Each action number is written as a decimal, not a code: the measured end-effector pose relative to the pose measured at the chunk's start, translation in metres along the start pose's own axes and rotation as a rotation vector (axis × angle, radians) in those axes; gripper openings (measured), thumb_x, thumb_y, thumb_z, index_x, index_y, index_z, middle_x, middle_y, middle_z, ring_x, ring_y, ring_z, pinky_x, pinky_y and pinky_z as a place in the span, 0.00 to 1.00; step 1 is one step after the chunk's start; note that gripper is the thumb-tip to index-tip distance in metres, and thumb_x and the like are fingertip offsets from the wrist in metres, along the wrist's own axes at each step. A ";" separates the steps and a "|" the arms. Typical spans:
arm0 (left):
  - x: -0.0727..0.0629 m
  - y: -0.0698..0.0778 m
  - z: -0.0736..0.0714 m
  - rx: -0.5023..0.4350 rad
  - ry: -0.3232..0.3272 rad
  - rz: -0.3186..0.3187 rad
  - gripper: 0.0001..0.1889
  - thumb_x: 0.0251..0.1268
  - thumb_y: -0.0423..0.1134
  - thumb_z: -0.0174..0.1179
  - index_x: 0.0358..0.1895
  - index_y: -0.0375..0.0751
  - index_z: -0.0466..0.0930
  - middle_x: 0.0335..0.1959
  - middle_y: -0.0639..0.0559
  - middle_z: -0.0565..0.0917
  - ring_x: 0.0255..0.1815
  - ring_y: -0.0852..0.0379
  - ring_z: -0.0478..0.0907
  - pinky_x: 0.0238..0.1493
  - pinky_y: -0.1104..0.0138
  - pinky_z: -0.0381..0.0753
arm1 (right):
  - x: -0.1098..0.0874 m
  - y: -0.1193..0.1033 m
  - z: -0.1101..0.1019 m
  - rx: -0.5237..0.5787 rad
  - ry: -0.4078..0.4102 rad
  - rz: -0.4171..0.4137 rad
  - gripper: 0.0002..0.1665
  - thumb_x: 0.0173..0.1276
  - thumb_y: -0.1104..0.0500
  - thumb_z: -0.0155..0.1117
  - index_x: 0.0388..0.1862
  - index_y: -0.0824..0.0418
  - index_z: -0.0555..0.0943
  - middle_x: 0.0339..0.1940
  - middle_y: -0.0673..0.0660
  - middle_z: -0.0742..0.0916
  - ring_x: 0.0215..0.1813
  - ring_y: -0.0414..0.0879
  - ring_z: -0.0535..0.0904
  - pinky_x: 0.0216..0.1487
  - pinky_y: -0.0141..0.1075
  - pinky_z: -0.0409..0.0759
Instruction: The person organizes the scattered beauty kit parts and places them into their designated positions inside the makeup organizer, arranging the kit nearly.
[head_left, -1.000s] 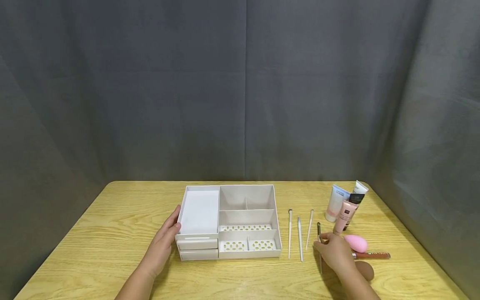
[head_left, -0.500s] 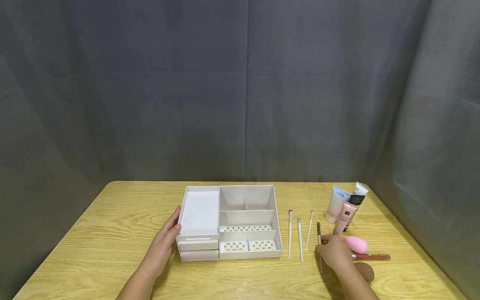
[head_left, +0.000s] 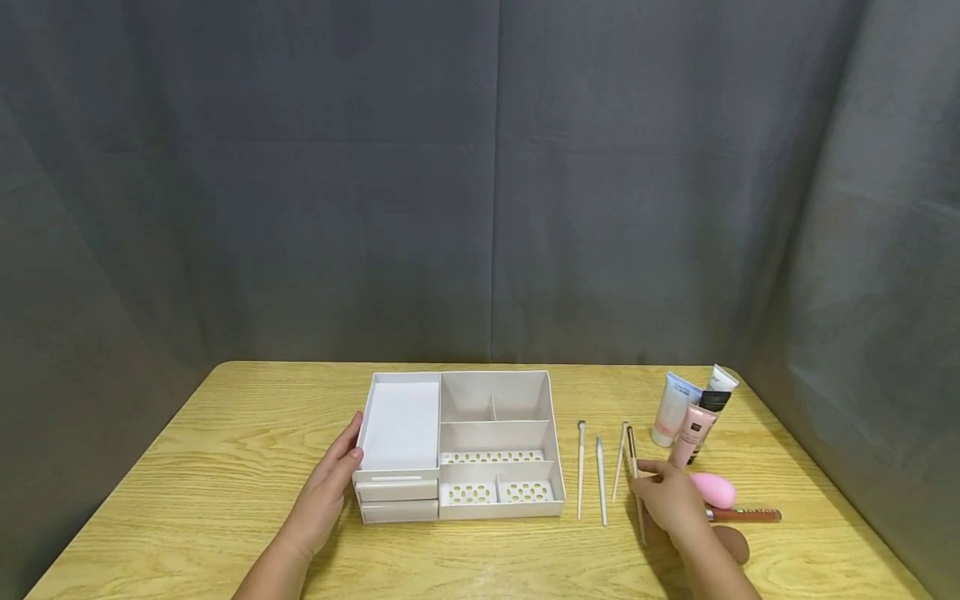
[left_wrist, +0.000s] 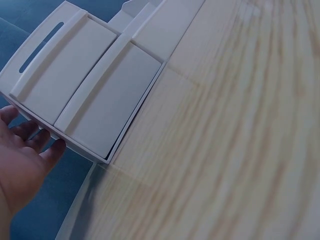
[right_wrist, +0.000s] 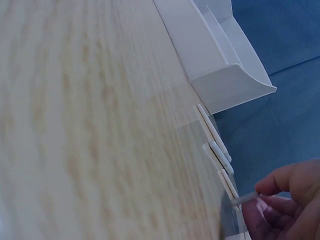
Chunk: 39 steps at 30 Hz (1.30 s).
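My left hand (head_left: pixel 321 498) rests its fingers against the left side of a white cosmetic organizer (head_left: pixel 498 510), which has two drawers and several compartments. The left wrist view shows those fingertips touching the side next to the drawers (left_wrist: pixel 110 95). Right of the organizer, my right hand (head_left: pixel 670 500) pinches a dark-tipped makeup brush (head_left: pixel 632 446) between thumb and fingers; in the right wrist view only part of this brush (right_wrist: pixel 245 199) shows. Just left of it lie a thin makeup brush (head_left: pixel 619 462), a pale pencil-like stick (head_left: pixel 602 483) and another makeup brush (head_left: pixel 581 471).
Several cosmetic tubes (head_left: pixel 690 433) stand at the back right. Near my right hand lie a pink makeup sponge (head_left: pixel 714 490), a brown lip gloss tube (head_left: pixel 746 515) and a partly covered brown rounded object (head_left: pixel 732 543). Grey curtains (head_left: pixel 480 183) surround the wooden table (head_left: pixel 225 467).
The held brush's dark tip has swung left toward the thin brush, so the brush is now tilted. My left hand and the organizer stay put.
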<state>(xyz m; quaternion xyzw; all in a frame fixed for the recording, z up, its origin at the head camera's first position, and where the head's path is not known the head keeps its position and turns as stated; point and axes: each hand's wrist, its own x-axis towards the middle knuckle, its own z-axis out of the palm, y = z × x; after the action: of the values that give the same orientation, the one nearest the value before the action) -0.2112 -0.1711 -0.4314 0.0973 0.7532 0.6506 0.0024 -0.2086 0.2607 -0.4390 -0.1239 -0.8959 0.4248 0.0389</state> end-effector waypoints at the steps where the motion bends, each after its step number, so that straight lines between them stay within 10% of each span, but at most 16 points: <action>1: 0.000 0.000 0.000 0.000 0.002 0.001 0.31 0.80 0.47 0.37 0.79 0.42 0.45 0.82 0.45 0.45 0.82 0.41 0.37 0.79 0.44 0.40 | 0.000 -0.002 0.001 0.048 -0.010 0.012 0.27 0.62 0.63 0.57 0.60 0.76 0.75 0.31 0.59 0.83 0.29 0.43 0.76 0.29 0.32 0.79; 10: -0.002 0.000 0.001 -0.001 0.010 0.002 0.31 0.80 0.49 0.37 0.80 0.44 0.45 0.82 0.44 0.44 0.82 0.40 0.37 0.78 0.42 0.41 | -0.002 -0.023 0.001 0.330 -0.137 0.056 0.30 0.68 0.65 0.56 0.67 0.77 0.66 0.31 0.53 0.81 0.32 0.41 0.79 0.34 0.33 0.85; 39: -0.001 -0.003 0.005 -0.054 0.030 0.009 0.31 0.80 0.49 0.37 0.79 0.44 0.45 0.82 0.45 0.44 0.82 0.40 0.36 0.79 0.43 0.40 | 0.000 -0.106 0.016 0.361 -0.207 -0.051 0.26 0.70 0.63 0.59 0.65 0.69 0.71 0.37 0.53 0.82 0.35 0.40 0.81 0.35 0.33 0.84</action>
<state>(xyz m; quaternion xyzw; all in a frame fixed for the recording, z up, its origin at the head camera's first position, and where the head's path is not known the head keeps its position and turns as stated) -0.2103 -0.1671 -0.4352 0.0905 0.7348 0.6722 -0.0091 -0.2316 0.1841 -0.3675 -0.0480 -0.8072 0.5880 -0.0211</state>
